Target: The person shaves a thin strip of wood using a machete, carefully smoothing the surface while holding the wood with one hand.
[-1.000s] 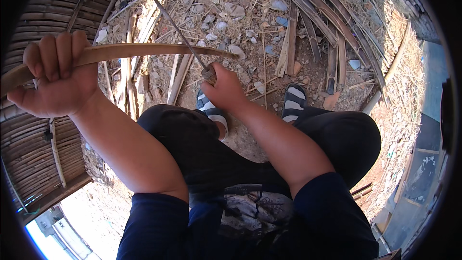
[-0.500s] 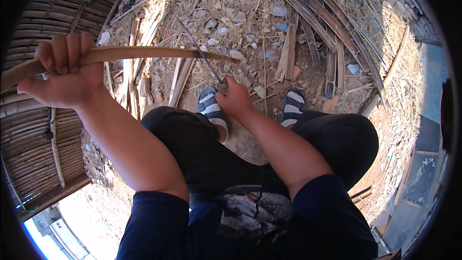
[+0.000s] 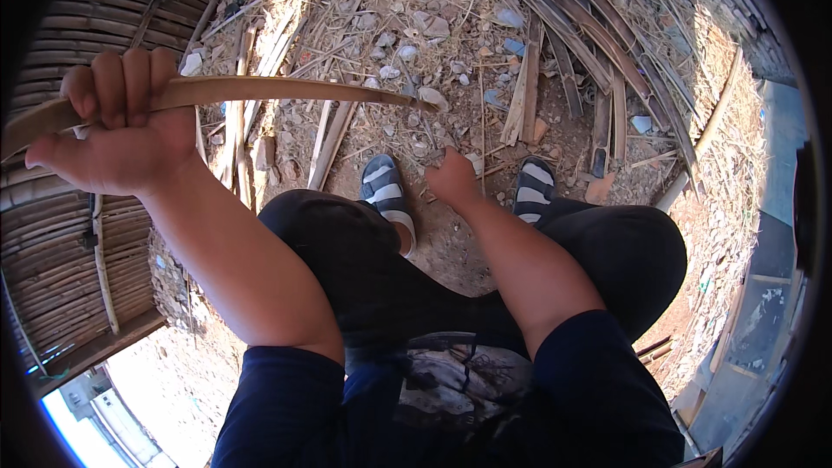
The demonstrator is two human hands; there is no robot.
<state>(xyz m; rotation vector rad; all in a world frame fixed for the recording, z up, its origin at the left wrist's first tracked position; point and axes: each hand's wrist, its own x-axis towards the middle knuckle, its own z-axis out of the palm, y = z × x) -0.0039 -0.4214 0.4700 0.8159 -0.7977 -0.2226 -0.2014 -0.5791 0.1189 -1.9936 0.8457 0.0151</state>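
Note:
My left hand (image 3: 126, 126) is raised at the left, its fingers wrapped round a long, flat bamboo strip (image 3: 286, 89). The strip runs from the left edge across toward the middle and narrows to a thin tip. Lower and nearer the middle, my right hand (image 3: 453, 180) is closed round the handle of a knife. Only a faint, thin part of the knife's blade (image 3: 428, 132) shows, just past the fingers and close below the strip's tip. I cannot tell whether blade and strip touch.
Split bamboo lengths (image 3: 598, 26) lie piled at the far right. More pieces (image 3: 334, 143) rest on stony, straw-strewn ground beyond my sandalled feet (image 3: 386, 186). A slatted bamboo wall (image 3: 61, 251) stands close on the left. Grey-blue panels (image 3: 763, 312) line the right side.
My right hand has moved right and slightly nearer me with the knife, whose blade no longer crosses the strip. My left hand and the strip have shifted slightly up.

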